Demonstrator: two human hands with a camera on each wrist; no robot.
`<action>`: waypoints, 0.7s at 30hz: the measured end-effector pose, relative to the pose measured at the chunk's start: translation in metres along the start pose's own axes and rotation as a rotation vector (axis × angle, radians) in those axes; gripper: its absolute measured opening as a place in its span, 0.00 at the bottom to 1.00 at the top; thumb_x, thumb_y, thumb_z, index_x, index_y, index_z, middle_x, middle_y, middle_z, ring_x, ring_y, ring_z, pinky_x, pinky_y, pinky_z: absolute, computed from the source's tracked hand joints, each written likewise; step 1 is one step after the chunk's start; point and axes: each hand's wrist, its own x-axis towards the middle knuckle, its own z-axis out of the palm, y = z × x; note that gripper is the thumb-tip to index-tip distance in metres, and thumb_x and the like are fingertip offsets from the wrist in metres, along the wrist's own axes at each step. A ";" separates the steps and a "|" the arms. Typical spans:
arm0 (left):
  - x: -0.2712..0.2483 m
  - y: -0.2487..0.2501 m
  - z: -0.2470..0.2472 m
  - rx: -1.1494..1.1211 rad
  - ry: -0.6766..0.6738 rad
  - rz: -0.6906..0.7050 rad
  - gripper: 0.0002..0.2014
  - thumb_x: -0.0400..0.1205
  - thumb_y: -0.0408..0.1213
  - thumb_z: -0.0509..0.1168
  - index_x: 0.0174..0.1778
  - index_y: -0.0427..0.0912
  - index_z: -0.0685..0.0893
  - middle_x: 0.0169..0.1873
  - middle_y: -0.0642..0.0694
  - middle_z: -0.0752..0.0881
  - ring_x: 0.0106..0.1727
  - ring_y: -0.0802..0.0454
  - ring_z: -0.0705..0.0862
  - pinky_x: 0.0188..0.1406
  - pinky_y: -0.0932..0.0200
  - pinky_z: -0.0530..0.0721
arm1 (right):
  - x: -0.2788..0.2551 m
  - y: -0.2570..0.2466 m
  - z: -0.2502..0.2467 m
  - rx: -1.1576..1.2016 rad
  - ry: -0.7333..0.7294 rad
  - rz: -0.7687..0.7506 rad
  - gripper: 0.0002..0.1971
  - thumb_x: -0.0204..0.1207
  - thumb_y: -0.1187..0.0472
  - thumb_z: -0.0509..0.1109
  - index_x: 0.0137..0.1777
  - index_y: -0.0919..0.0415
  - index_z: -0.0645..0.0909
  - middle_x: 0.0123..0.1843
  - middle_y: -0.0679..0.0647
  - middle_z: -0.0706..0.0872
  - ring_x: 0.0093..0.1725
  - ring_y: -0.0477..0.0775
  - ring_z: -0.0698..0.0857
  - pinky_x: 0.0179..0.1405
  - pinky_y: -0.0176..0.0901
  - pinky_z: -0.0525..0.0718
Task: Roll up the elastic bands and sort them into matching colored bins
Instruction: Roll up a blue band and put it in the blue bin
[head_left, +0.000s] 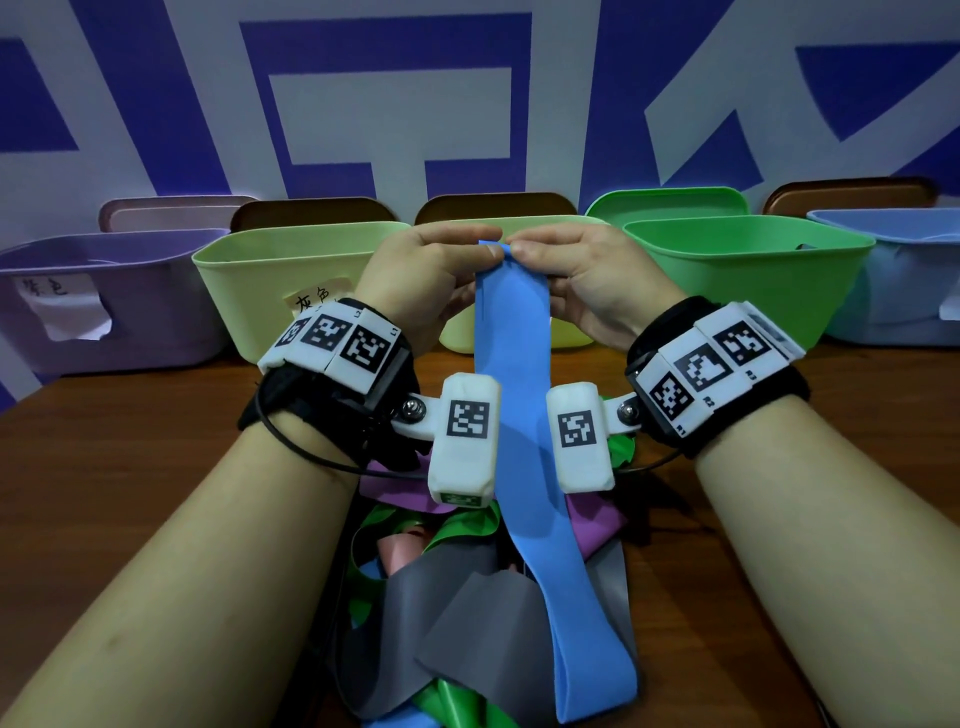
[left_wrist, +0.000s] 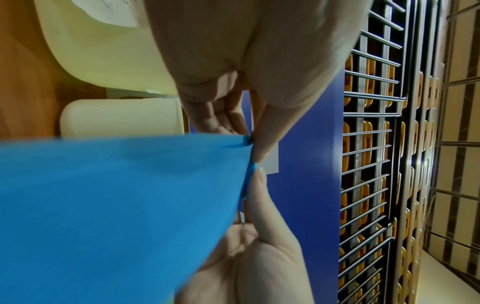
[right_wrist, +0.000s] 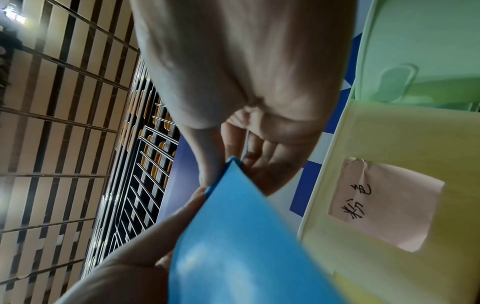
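Blue band held up above the band pile on the surface; left hand and right hand both pinch its top edge, fingers closed on it, in front of the bins

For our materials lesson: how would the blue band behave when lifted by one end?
Probably floppy: the blue band hangs limp from both hands. Likely light, since fingertips alone hold it. It drapes over the pile, so it looks unlikely to roll.
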 end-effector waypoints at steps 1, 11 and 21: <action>0.000 0.000 0.000 -0.006 -0.012 0.000 0.07 0.80 0.25 0.67 0.46 0.41 0.86 0.38 0.45 0.88 0.34 0.57 0.89 0.35 0.67 0.86 | 0.001 0.000 0.000 -0.013 0.017 -0.008 0.04 0.79 0.67 0.68 0.48 0.63 0.85 0.42 0.56 0.88 0.39 0.49 0.87 0.39 0.38 0.87; -0.005 0.002 0.004 -0.010 -0.056 -0.012 0.05 0.82 0.32 0.66 0.52 0.37 0.84 0.31 0.49 0.89 0.28 0.58 0.87 0.27 0.69 0.82 | 0.006 -0.001 -0.001 -0.032 0.112 -0.119 0.08 0.74 0.74 0.71 0.40 0.60 0.84 0.41 0.56 0.86 0.44 0.54 0.86 0.44 0.42 0.85; -0.003 0.001 -0.001 0.002 -0.018 0.022 0.07 0.83 0.27 0.65 0.54 0.38 0.85 0.37 0.46 0.89 0.32 0.60 0.88 0.31 0.69 0.83 | 0.002 0.000 -0.001 0.012 0.016 -0.026 0.05 0.79 0.64 0.69 0.53 0.57 0.83 0.50 0.56 0.88 0.49 0.53 0.88 0.49 0.44 0.88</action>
